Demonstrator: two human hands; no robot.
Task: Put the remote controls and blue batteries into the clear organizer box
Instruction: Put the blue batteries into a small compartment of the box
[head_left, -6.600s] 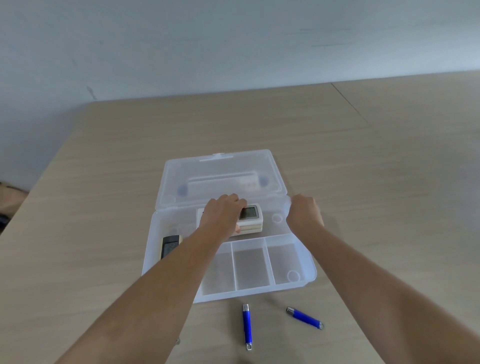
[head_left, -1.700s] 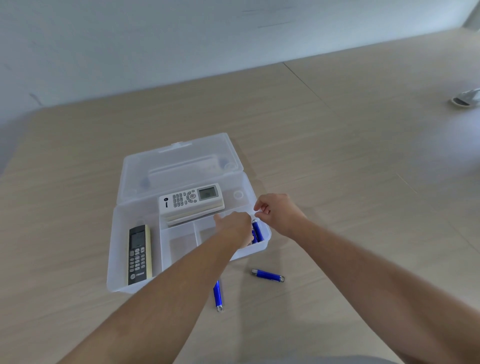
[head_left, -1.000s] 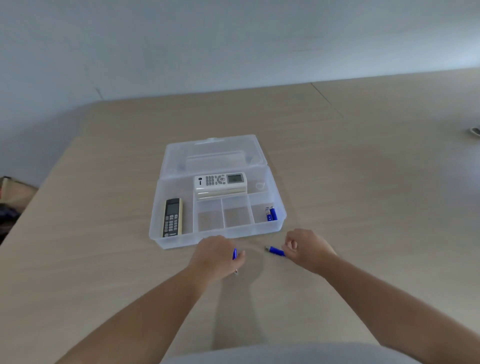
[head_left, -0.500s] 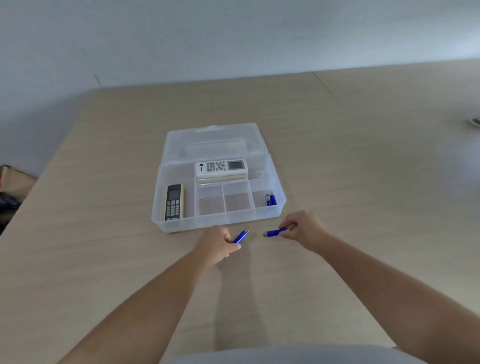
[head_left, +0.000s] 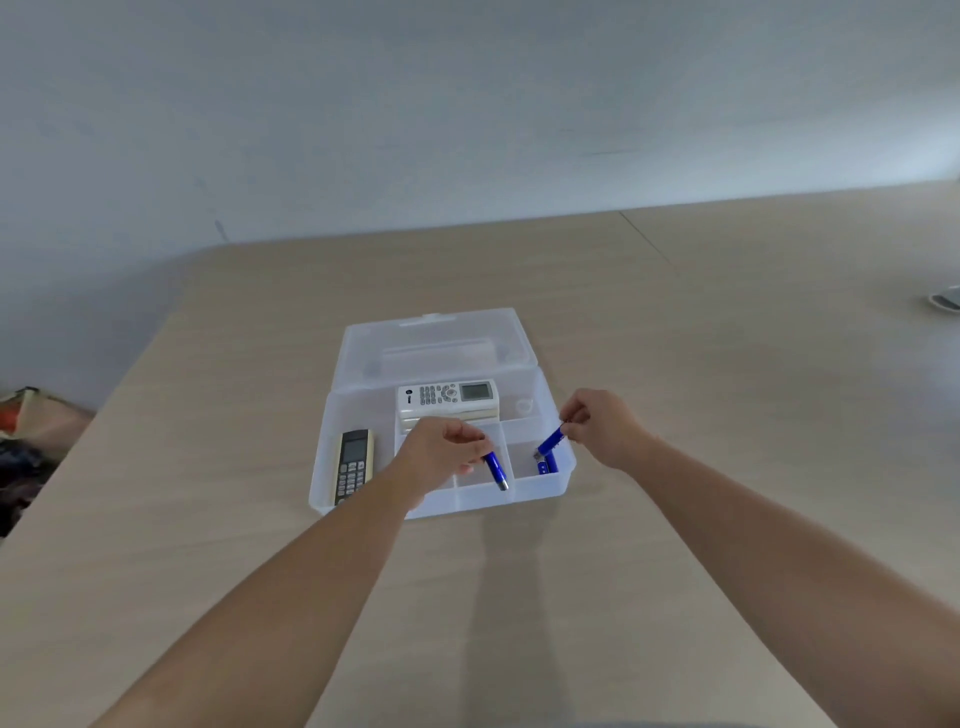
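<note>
Nearest to me, both bare forearms reach up from six o'clock over the pale wood-grain counter (head_left: 701, 364). My left hand (head_left: 441, 452) is pinched closed around one slim blue cylindrical battery (head_left: 496, 469); its long axis runs from about eleven to five o'clock, silver tip pointing down toward five, hanging over the middle small compartment at the front of the clear plastic organizer box (head_left: 540, 493). My right hand (head_left: 602, 423), at about three o'clock from the left one, is also closed in a fingertip pinch, on a second blue battery (head_left: 550, 443). That one tilts from one o'clock down to seven, lower end aimed into the front-right compartment. Already lying in that compartment are more blue batteries (head_left: 546, 464), roughly along the twelve-to-six line; I cannot tell how many.

At nine o'clock from my left hand, in the long left compartment, lies a slim black-faced remote control with a cream edge (head_left: 353, 465), long axis twelve to six, screen end toward twelve. Farther in, at twelve o'clock, a white remote control with grey buttons (head_left: 448, 396) lies crosswise in the rear compartment, long axis nine to three, its display toward three. Beyond it the box's clear hinged lid (head_left: 434, 338) lies open and back, toward the grey-white wall (head_left: 467, 104).
</note>
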